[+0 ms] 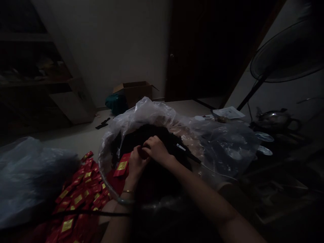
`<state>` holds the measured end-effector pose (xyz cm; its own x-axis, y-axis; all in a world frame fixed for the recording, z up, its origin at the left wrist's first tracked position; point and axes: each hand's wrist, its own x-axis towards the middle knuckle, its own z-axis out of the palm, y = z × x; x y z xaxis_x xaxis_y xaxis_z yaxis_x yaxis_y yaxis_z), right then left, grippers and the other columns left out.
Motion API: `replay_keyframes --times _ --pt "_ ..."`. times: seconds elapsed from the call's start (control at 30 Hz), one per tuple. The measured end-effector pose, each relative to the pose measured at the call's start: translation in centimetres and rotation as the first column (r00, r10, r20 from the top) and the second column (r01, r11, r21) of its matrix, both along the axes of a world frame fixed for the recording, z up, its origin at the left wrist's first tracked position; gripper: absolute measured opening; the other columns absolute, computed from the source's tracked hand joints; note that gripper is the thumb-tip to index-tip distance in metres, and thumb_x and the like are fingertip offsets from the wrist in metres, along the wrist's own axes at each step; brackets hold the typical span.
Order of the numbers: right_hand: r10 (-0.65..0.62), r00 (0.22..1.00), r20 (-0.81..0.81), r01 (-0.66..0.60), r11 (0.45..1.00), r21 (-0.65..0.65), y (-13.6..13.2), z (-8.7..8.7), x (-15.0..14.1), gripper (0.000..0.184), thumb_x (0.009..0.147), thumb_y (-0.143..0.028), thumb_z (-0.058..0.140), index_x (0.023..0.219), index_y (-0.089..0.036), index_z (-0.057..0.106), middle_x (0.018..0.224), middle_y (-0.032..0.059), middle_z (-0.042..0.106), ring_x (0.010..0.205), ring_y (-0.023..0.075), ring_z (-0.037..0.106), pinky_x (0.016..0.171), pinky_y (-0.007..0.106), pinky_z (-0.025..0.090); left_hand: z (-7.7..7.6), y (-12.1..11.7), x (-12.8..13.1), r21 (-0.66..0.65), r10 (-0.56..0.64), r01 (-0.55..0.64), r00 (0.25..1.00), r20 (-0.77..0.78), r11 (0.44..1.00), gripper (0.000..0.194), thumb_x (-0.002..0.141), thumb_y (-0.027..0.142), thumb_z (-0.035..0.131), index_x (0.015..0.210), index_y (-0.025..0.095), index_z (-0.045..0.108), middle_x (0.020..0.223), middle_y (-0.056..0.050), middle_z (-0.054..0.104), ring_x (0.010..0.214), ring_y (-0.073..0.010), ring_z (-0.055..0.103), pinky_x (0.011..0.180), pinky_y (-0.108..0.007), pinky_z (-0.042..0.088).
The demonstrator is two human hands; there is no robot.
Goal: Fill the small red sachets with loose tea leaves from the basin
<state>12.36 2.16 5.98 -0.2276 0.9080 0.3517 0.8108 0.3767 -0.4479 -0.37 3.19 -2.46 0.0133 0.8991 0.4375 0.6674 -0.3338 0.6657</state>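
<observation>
My left hand (138,162) and my right hand (157,149) meet above a heap of dark, loose, leaf-like material (154,130). The fingers of both are closed together on a small dark-red packet (143,154), mostly hidden by them. Beside my left hand lies a red packet with a yellow label (122,166). The heap sits in a wide round container lined with clear plastic (102,168). To the right of my right hand, a black stick-like tool with a white label (181,147) rests on the heap, a pale cord running from its end.
Many red packets (78,199) are piled at the left, next to a clear plastic bag (30,175). A cardboard box (138,92) and a teal bag (116,103) stand by the wall. At right are a fan (286,54), a kettle-like pot (274,118) and small dishes (264,136).
</observation>
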Motion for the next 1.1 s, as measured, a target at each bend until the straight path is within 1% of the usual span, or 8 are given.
replay_keyframes --times 0.17,0.4,0.53,0.67,0.73,0.9,1.03,1.1 --pt "-0.025 0.995 0.092 0.029 0.998 -0.05 -0.6 1.0 1.0 0.019 0.086 -0.026 0.058 0.099 -0.018 0.069 0.104 0.0088 0.061 0.099 0.0207 0.05 0.083 0.03 0.044 0.0 -0.1 0.1 0.004 0.018 -0.018 1.0 -0.002 1.0 0.049 0.066 0.027 0.07 0.109 0.016 0.049 0.094 -0.01 0.064 0.085 -0.0254 0.063 0.072 -0.037 0.051" --pt "-0.119 0.99 0.082 0.127 0.986 -0.109 -0.6 0.9 1.2 0.017 0.086 -0.021 0.055 0.099 -0.02 0.067 0.095 0.0048 0.067 0.091 0.0188 0.054 0.075 0.029 0.044 0.5 -0.3 0.4 0.022 0.03 -0.029 0.999 -0.019 0.999 0.062 0.064 0.028 0.072 0.118 0.016 0.045 0.101 -0.012 0.063 0.093 -0.0276 0.062 0.076 -0.039 0.051" --pt "0.019 0.989 0.143 -0.015 1.0 -0.028 -0.8 0.4 0.4 0.022 0.09 -0.028 0.051 0.092 -0.018 0.071 0.099 0.0079 0.064 0.097 0.0201 0.049 0.081 0.029 0.042 0.6 -0.5 0.3 -0.013 0.012 -0.013 0.999 -0.05 1.0 0.057 0.066 0.026 0.068 0.118 0.014 0.047 0.106 -0.014 0.063 0.095 -0.029 0.062 0.078 -0.04 0.05" --pt "0.12 0.958 0.261 -0.089 0.988 -0.13 -1.0 0.0 0.4 0.034 0.084 -0.046 0.058 0.093 -0.017 0.072 0.102 0.0121 0.061 0.101 0.0247 0.047 0.083 0.035 0.042 0.2 -0.4 -0.2 -0.004 -0.074 0.074 0.997 -0.016 0.997 0.057 0.069 0.024 0.062 0.122 0.015 0.044 0.11 -0.014 0.063 0.097 -0.0278 0.063 0.078 -0.038 0.05" --pt "0.133 0.965 0.225 -0.096 0.981 -0.169 -0.8 -0.1 0.8 0.032 0.084 -0.046 0.058 0.093 -0.018 0.072 0.101 0.0103 0.061 0.096 0.0219 0.051 0.078 0.031 0.042 0.0 -0.4 -0.3 -0.002 -0.092 0.092 0.996 -0.01 0.996 0.056 0.069 0.027 0.063 0.121 0.016 0.045 0.11 -0.014 0.063 0.096 -0.0279 0.063 0.078 -0.038 0.05" --pt "-0.055 0.998 -0.043 0.047 0.986 -0.157 0.1 0.2 2.5 0.034 0.094 -0.035 0.043 0.083 -0.02 0.07 0.085 0.004 0.065 0.077 0.0133 0.059 0.068 0.024 0.039 0.6 -0.4 0.1 -0.047 -0.014 0.013 1.0 -0.022 0.999 0.051 0.068 0.033 0.067 0.113 0.016 0.05 0.104 -0.012 0.064 0.095 -0.0289 0.063 0.076 -0.038 0.051" --pt "-0.237 0.969 -0.074 0.232 0.97 -0.068 0.1 0.2 3.8 0.026 0.088 -0.038 0.053 0.099 -0.02 0.067 0.101 0.0081 0.063 0.09 0.0191 0.059 0.075 0.029 0.043 1.0 -0.6 0.3 0.017 0.014 -0.014 1.0 0.0 1.0 0.047 0.067 0.029 0.068 0.109 0.018 0.051 0.103 -0.009 0.063 0.092 -0.0262 0.063 0.077 -0.038 0.05" --pt "-0.198 0.973 -0.119 0.2 0.98 0.009 -0.4 0.0 3.7 0.031 0.083 -0.037 0.06 0.108 -0.021 0.064 0.109 0.0091 0.058 0.097 0.0201 0.057 0.081 0.031 0.045 0.9 -0.6 0.3 0.029 0.042 -0.042 0.999 0.013 0.999 0.05 0.066 0.03 0.07 0.11 0.018 0.05 0.104 -0.01 0.063 0.093 -0.027 0.062 0.077 -0.039 0.05"
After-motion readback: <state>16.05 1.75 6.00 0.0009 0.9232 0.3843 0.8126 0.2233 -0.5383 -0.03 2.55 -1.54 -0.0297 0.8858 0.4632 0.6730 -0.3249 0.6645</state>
